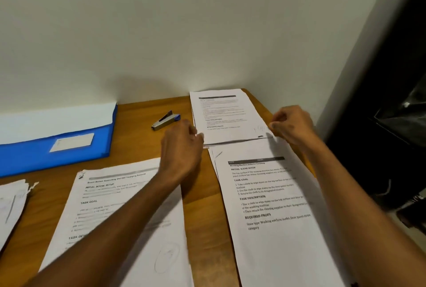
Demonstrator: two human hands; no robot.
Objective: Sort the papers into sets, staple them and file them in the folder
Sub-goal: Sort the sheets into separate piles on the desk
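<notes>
far paper stack (pixel 221 114) lain at back right corner of surface (pixel 143 148). near edge pinched by left hand (pixel 182 148) and right hand (pixel 290 125), fingers curled. sheets judged light, floppy, slippery; best gripped at both corners. stapler (pixel 165 120), folder (pixel 57 139) left untouched.

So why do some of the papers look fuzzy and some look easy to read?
Head view: the washing-machine sheet on the right reads sharply; the sheet under the left arm has smeared lines; the left hand looks motion-blurred; the far stack is too small to read; the wide lens bends the blue folder.
</notes>
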